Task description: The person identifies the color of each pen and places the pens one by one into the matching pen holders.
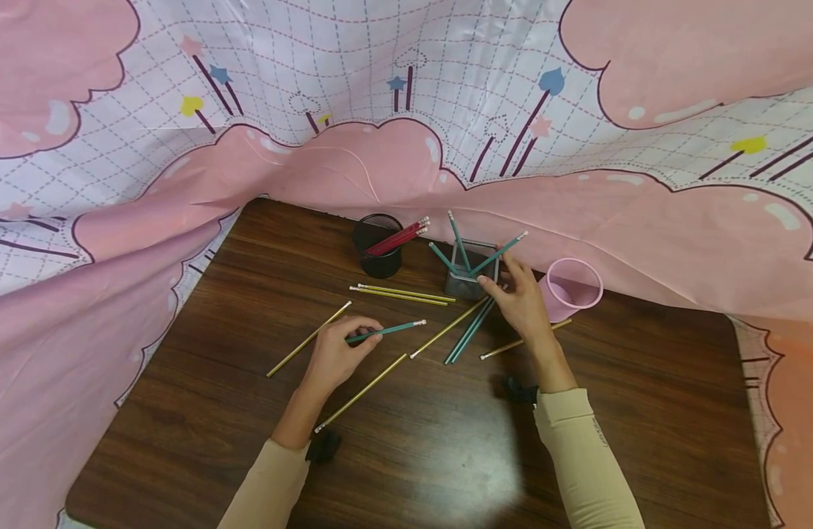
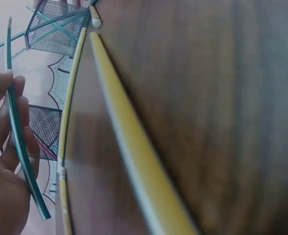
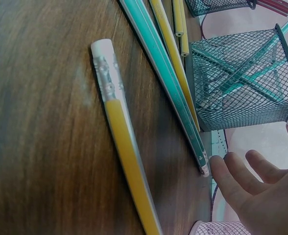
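My left hand (image 1: 334, 353) pinches a green pencil (image 1: 400, 328) between thumb and fingers above the table, its white eraser end pointing right. In the left wrist view the same pencil (image 2: 17, 132) crosses the fingers at a slant. My right hand (image 1: 524, 303) grips the square dark mesh pencil holder (image 1: 461, 285) at its right side, thumb and index finger at the rim. Its other fingers (image 3: 232, 183) stretch out below the holder in the right wrist view. Three green pencils lean inside the holder. Two more green pencils (image 1: 469, 334) lie on the table before it.
A round black mesh cup (image 1: 382, 266) with red pencils stands at the back left. The pink cup (image 1: 555, 297) is right of my right hand. Several yellow pencils (image 1: 360, 393) lie scattered on the wooden table (image 1: 446, 455). A patterned cloth (image 1: 353, 176) hangs behind.
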`<state>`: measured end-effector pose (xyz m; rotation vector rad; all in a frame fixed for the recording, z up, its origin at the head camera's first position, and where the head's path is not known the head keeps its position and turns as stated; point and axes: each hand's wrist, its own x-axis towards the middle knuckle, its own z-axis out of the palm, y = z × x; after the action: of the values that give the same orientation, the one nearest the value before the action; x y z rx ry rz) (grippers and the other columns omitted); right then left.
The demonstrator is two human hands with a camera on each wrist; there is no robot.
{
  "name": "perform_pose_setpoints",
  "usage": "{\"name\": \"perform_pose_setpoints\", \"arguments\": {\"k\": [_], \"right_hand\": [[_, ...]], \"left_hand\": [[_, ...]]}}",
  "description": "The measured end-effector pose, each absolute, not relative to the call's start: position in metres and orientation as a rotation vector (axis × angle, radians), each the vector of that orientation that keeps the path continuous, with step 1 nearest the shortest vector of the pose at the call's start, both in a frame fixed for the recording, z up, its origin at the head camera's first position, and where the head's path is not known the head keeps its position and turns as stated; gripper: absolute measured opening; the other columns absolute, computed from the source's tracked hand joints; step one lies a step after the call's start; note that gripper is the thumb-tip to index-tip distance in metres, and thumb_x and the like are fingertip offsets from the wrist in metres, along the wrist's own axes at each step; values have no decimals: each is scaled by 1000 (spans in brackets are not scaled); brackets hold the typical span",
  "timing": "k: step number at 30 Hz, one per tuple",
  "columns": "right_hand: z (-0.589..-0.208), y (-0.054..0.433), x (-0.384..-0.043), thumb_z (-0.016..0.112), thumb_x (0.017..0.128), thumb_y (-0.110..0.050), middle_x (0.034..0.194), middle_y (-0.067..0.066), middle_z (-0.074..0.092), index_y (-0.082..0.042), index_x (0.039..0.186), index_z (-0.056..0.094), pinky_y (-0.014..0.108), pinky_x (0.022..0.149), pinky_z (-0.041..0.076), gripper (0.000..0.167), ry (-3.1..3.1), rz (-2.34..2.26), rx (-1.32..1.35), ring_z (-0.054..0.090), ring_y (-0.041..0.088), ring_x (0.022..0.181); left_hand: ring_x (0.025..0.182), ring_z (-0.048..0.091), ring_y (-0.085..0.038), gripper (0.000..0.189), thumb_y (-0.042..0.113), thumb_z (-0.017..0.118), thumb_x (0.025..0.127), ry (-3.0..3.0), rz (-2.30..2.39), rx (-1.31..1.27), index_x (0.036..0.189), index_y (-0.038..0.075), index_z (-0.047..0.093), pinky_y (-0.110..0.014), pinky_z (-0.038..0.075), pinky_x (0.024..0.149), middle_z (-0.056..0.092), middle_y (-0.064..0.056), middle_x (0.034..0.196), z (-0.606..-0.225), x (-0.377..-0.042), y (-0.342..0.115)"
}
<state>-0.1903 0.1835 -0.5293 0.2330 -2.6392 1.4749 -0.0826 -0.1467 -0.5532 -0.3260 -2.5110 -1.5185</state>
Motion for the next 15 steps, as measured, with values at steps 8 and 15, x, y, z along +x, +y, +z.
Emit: {"name": "perform_pose_setpoints", "arguments": {"k": [8, 15], "right_hand": [[-530, 184, -191, 75, 91, -25, 139, 20, 48, -25, 152, 43, 42, 85, 52, 69, -2648, 1467, 231, 63, 36, 112], [-531, 184, -191, 75, 91, -27, 139, 20, 49, -26, 152, 43, 24, 80, 48, 69, -2641, 1457, 240, 65, 35, 109]], "left_hand": [[77, 62, -11, 13, 15, 78, 87, -2443, -1567, -389, 100, 17, 76, -32, 54, 68, 69, 6, 84, -532, -103, -135], [86, 67, -14, 15, 13, 75, 90, -2311, -1654, -489, 104, 13, 77, -43, 57, 78, 73, 2, 94, -501, -132, -111]]}}
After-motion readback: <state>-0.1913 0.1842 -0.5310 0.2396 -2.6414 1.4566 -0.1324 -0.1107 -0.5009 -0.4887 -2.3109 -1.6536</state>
